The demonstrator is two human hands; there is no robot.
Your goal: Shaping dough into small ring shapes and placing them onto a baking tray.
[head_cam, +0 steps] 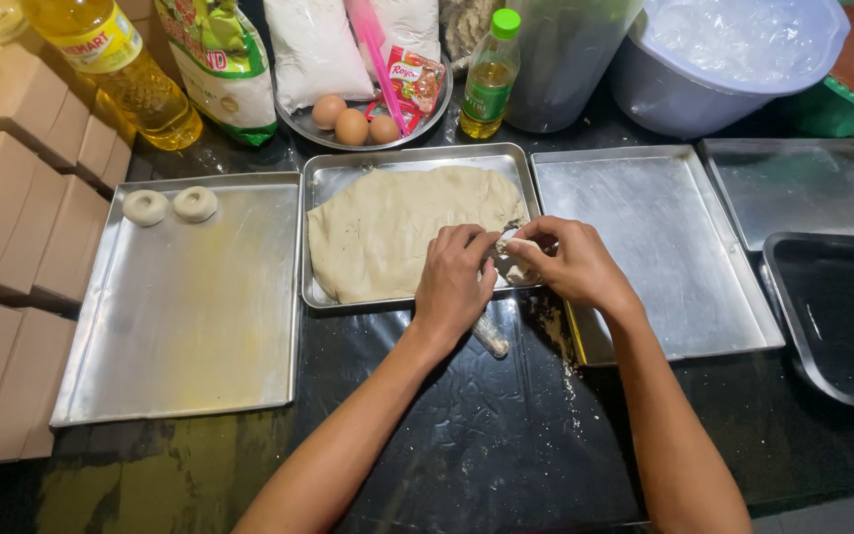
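- Both hands meet over the lower right corner of the middle tray, which holds a flat slab of dough.
- Left hand, fingers curled together in a grip on a small dough piece; a clear tube-like tool pokes out beneath it, though whether that hand holds it is unclear.
- Right hand pinches the same piece from the other side.
- Two ring-shaped dough pieces sit at the left tray's top corner.
- Three eggs rest on a plate behind, on the black counter.
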